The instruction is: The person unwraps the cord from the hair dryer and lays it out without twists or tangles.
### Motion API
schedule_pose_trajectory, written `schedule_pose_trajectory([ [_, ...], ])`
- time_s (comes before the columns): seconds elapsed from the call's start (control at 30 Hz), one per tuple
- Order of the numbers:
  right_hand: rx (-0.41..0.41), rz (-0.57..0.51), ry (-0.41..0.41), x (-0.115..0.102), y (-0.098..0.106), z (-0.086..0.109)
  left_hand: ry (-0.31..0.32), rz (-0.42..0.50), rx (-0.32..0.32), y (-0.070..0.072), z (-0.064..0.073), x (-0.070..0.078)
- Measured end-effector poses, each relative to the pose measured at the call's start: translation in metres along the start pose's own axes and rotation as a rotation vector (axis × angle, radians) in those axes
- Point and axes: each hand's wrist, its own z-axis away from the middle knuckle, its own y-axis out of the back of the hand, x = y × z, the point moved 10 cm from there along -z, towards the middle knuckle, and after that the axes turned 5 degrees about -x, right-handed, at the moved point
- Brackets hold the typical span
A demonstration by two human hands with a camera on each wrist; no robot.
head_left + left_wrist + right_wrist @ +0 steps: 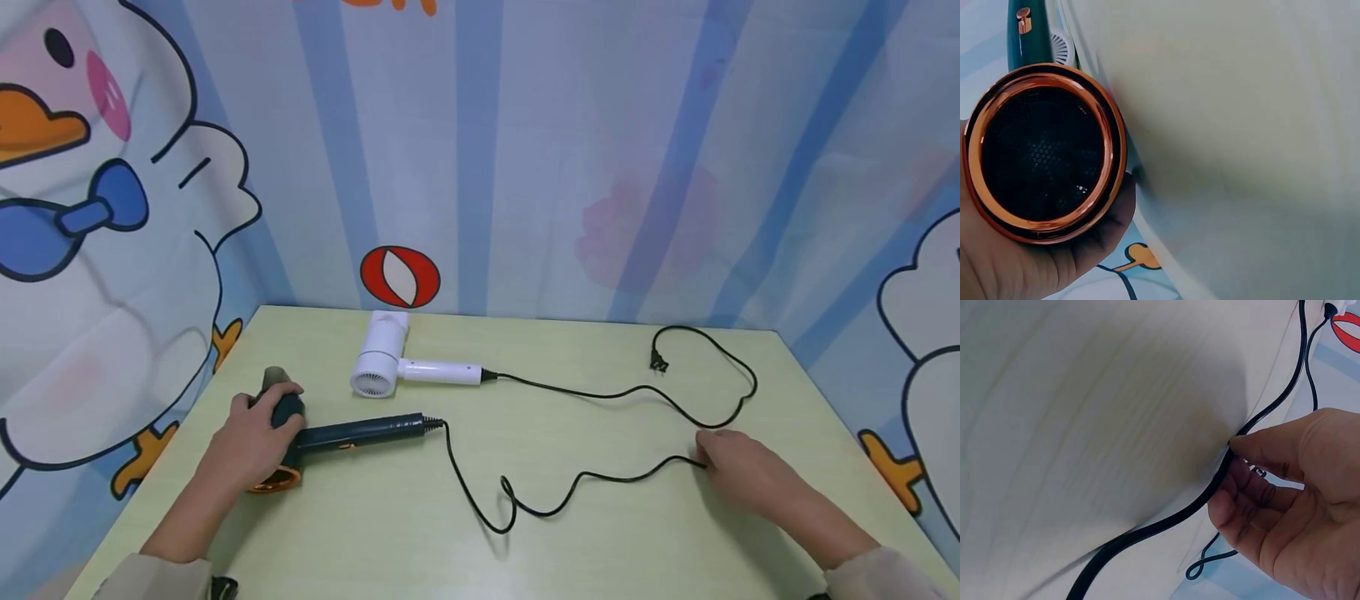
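Observation:
My left hand (251, 437) grips the barrel of a dark green hair dryer (360, 433) at the left of the table. In the left wrist view, the copper-coloured rim (1113, 150) of the dryer faces the camera, with the palm and fingers behind it. The dryer's handle points right, and a black power cord (547, 514) runs from it in loose bends. At the right, my right hand (742, 471) pinches this cord between thumb and fingers, clearer in the right wrist view with the cord (1166, 522) crossing the fingertips. The cord's plug is not visible.
A white hair dryer (438, 372) lies farther back on the pale table (600, 550). Its black cord (592, 393) curves right and loops back to a plug (658, 362), passing just behind my right hand. A cartoon-printed curtain (510, 167) stands along the table's far edge.

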Motion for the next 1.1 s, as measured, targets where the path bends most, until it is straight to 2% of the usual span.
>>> schedule_pose_trajectory([
  [0.23, 0.024, -0.021, -0.030, 0.004, 0.001, 0.004, -0.039, -0.095, -0.007, 0.008, -0.005, 0.000],
  [0.4, -0.017, -0.036, -0.041, 0.002, 0.003, 0.004, -0.038, -0.098, -0.018, 0.006, -0.006, 0.001],
  [0.5, -0.017, -0.034, -0.035, -0.008, 0.009, 0.004, -0.034, -0.097, -0.012, 0.005, -0.007, 0.001],
  [0.6, 0.016, -0.013, 0.011, -0.028, 0.016, 0.003, -0.030, -0.094, -0.009, 0.005, -0.007, 0.000],
  [0.73, 0.055, 0.048, 0.117, -0.060, 0.020, 0.001, -0.030, -0.090, -0.012, 0.006, -0.007, -0.001],
  [0.83, 0.068, 0.097, 0.190, -0.074, 0.020, -0.001, -0.031, -0.084, -0.016, 0.005, -0.006, -0.002],
  [0.97, 0.070, 0.124, 0.232, -0.077, 0.020, -0.006, -0.035, -0.073, -0.017, 0.003, -0.007, -0.002],
  [1.1, 0.054, 0.114, 0.220, -0.068, 0.017, -0.008, -0.042, -0.071, -0.013, 0.002, -0.007, 0.000],
])
